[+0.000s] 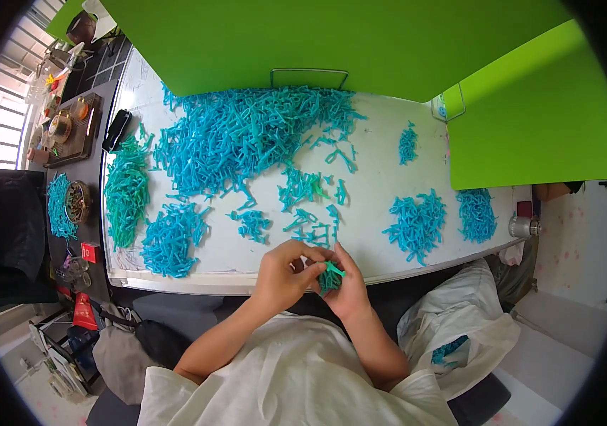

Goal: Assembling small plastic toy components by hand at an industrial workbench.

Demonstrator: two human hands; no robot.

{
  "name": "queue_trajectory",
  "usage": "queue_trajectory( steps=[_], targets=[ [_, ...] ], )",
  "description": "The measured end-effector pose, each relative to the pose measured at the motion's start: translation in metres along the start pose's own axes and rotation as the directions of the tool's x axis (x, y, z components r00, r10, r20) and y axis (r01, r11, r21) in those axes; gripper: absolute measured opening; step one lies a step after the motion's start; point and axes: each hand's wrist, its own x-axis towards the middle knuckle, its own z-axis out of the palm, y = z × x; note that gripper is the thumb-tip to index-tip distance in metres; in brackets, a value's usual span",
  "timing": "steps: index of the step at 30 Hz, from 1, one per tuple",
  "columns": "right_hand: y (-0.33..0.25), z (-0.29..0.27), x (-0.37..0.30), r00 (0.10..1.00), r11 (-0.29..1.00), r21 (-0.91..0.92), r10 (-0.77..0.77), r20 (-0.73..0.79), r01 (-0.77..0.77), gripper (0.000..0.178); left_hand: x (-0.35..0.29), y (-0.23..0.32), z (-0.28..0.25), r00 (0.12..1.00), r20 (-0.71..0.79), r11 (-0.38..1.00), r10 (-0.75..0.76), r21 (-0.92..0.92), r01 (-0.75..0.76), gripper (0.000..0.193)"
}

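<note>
My two hands meet just over the table's front edge. In my right hand lies a small bunch of green plastic pieces, cupped in the palm with the fingers pointing up. My left hand has its fingers curled, thumb and fingertips against the same bunch; whether a single piece is pinched there is hidden. Just beyond the hands, loose green pieces are scattered on the white table. Each piece looks thin and branched, like a small clip, but its exact kind does not show.
A large heap of blue-teal pieces covers the back left of the table. Smaller piles stand left and right. Green cabinet panels overhang the far side. A white sack with more pieces sits at my right.
</note>
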Motion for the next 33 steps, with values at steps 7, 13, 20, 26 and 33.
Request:
queue_trajectory(
  steps=[7, 13, 20, 26, 33],
  targets=[
    [-0.017, -0.015, 0.004, 0.999, 0.998, 0.056, -0.004, 0.033, 0.002, 0.027, 0.080, 0.009, -0.004, 0.912, -0.075, 0.698, 0.404, 0.669, -0.254, 0.020],
    [-0.019, -0.018, 0.002, 0.999, 1.000, 0.030, -0.002, 0.039, 0.001, 0.024, 0.106, -0.015, 0.000, 0.850, 0.099, 0.480, 0.517, 0.789, -0.384, 0.019],
    [-0.012, -0.018, 0.005, 0.998, 1.000, 0.004, 0.009, 0.068, -0.009, 0.029, 0.051, -0.001, -0.013, 0.878, -0.096, 0.776, 0.468, 0.520, -0.357, 0.028],
    [-0.011, 0.000, 0.001, 0.998, 0.998, 0.040, 0.047, 0.044, -0.049, 0.037, 0.008, -0.005, -0.017, 0.777, -0.047, 0.594, 0.628, 0.674, -0.439, 0.031],
    [-0.007, -0.021, 0.008, 0.984, 0.984, 0.144, 0.083, 0.159, -0.107, 0.036, 0.004, 0.005, -0.009, 0.749, 0.196, 0.598, 0.633, 0.491, -0.633, 0.033]
  ],
)
